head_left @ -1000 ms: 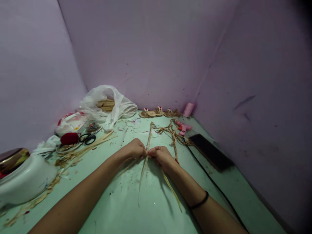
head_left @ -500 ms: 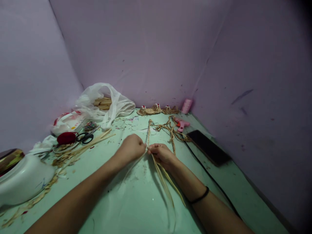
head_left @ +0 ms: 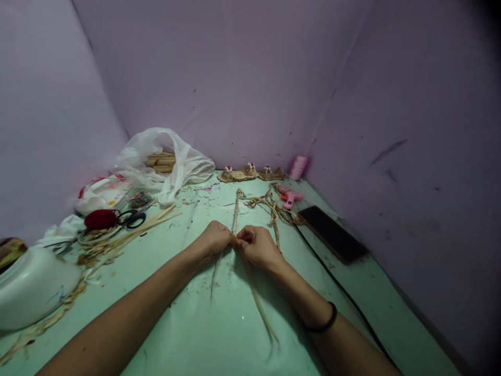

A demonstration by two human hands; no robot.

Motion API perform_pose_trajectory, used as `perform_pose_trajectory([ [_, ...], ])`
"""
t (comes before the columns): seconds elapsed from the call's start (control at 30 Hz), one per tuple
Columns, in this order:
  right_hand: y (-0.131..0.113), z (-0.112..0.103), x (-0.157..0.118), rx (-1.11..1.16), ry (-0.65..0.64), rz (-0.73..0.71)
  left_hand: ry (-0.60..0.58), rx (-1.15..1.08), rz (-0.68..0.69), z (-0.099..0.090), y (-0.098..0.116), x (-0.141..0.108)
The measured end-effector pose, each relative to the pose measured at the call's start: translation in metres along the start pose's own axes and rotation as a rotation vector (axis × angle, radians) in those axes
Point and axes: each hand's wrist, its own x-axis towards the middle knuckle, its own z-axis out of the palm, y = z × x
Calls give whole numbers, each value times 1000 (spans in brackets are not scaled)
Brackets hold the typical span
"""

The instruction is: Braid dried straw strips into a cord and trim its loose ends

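A thin braid of dried plant fibre (head_left: 236,211) runs away from me over the pale green table (head_left: 188,329). At its near end my left hand (head_left: 214,240) pinches the strands, fingers closed. My right hand (head_left: 258,248) meets it there, thumb and forefinger pinched on the strands too. Loose fibre strands (head_left: 256,297) trail toward me from beneath the right hand, and a thinner strand (head_left: 214,277) hangs below the left. The fingertips hide the exact crossing of the strands. Farther back, the braid joins a tangled length of braided cord (head_left: 274,209).
On the right lie a pink glue gun (head_left: 289,197), its black cable (head_left: 344,295) and a phone (head_left: 332,234). Small woven slippers (head_left: 238,176) and a pink thread spool (head_left: 298,167) stand by the wall. Scissors (head_left: 135,216), a plastic bag (head_left: 191,169) and a white container (head_left: 37,287) are left.
My hands have come together at the braid's near end, the left turning inward. The loose strands have shifted, with one now hanging below the left hand. The view has moved slightly.
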Motion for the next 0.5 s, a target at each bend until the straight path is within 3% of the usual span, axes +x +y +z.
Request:
perform_pose_trajectory([
  [0.13,-17,-7,-15,-381,101,-13,19,-68,9,5,-2,1],
  [0.23,-30,-7,-26,-426,46,2,2,-108,-63,3,5,-5],
  [0.33,-34,-2,-33,-463,11,-72,-74,-137,-121,-3,8,-10],
  [0.5,-29,-4,-31,-459,-40,-88,-156,-100,8,-11,3,-6],
])
